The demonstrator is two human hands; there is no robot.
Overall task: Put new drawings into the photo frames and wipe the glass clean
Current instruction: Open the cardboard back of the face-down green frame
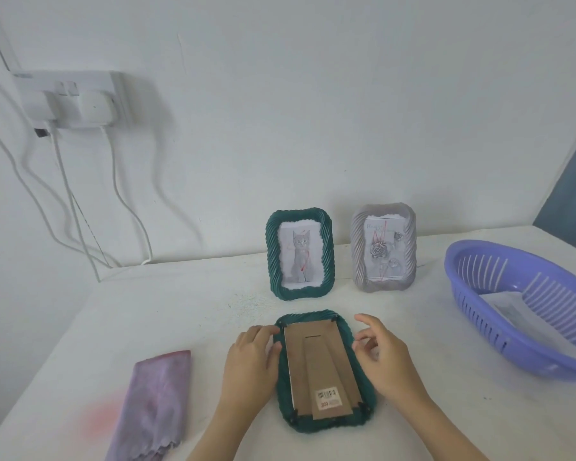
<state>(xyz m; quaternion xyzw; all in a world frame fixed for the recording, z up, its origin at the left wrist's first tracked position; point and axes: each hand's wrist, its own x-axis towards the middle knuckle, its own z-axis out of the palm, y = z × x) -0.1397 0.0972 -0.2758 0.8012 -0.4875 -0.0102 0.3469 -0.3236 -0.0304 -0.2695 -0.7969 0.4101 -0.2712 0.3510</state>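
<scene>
1. Near the front of the white bench (180, 311): green frame (326, 374) face down, cardboard back (316, 364) and barcode sticker (327, 394) up; glass side hidden.
2. Left hand (250, 357) resting on its left edge, fingers loosely curled, clamped on nothing.
3. Right hand (384, 357) at the right edge, fingers apart; contact hard to judge.
4. Behind, upright: green cat frame (299, 254), grey rose frame (383, 247).
5. Left: purple cloth (153, 407), cut off below.
6. Right: purple basket (519, 311), cropped; contents unclear.
</scene>
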